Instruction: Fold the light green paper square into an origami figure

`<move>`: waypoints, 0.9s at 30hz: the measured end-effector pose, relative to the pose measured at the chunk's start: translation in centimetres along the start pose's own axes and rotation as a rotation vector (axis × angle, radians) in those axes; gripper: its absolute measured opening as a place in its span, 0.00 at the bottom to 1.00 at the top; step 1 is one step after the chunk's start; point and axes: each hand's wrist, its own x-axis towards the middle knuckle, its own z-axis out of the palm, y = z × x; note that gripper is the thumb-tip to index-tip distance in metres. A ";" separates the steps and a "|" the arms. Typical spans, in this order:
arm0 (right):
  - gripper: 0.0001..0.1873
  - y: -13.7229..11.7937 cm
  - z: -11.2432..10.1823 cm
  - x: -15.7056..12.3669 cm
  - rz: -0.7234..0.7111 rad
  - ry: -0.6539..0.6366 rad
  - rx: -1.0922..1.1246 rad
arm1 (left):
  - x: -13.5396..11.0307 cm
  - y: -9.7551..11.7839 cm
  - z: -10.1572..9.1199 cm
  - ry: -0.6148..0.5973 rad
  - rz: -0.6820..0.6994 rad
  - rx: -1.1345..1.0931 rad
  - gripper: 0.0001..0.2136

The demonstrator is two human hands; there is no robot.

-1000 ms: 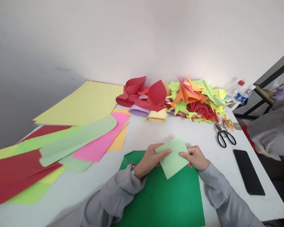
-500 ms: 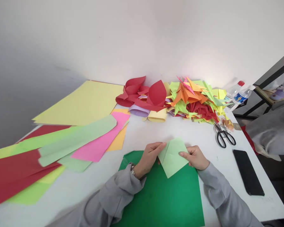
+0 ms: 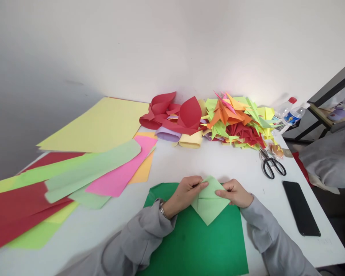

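Observation:
Between my two hands is a folded sheet of light green paper (image 3: 209,209), diamond-shaped with a crease running across it. My left hand (image 3: 186,193) pinches its upper left edge between thumb and fingers. On the right side, my right hand (image 3: 234,193) grips the paper with the thumb on top and the fingers behind, partly hidden. Beneath both hands lies a large dark green sheet (image 3: 198,245) on the white table (image 3: 172,161).
Coloured paper strips (image 3: 97,168) and a yellow sheet stack (image 3: 100,126) lie left. Red paper rolls (image 3: 189,115) and a folded-paper pile (image 3: 232,119) line the wall. Scissors (image 3: 271,165), a black phone (image 3: 301,209) and bottles (image 3: 294,115) are at right.
The light green paper has turned and come slightly lower, and its crease now runs across rather than slanting. My left thumb has shifted further over its top part.

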 end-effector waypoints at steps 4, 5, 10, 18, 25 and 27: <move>0.26 -0.4 -0.1 -0.2 -0.084 -0.104 0.010 | -0.2 0.0 -0.1 -0.151 -0.003 -0.016 0.21; 0.25 -0.6 -0.1 -0.3 -0.103 -0.117 0.013 | -0.2 0.1 -0.2 -0.187 -0.006 -0.028 0.20; 0.24 -1.3 -0.2 -0.5 -0.085 -0.168 0.074 | -0.2 0.7 -0.4 -0.260 -0.028 -0.079 0.18; 0.21 -0.9 1.5 -0.1 -0.109 0.095 -0.252 | -0.3 0.4 0.1 -0.236 0.019 0.089 0.15; 0.18 -1.0 1.7 -0.1 -0.083 0.126 -0.256 | -0.3 0.2 -0.1 -0.271 0.001 0.065 0.12; 0.17 -1.1 1.5 -0.1 -0.077 0.123 -0.239 | -0.3 0.2 -0.1 -0.274 -0.019 0.030 0.11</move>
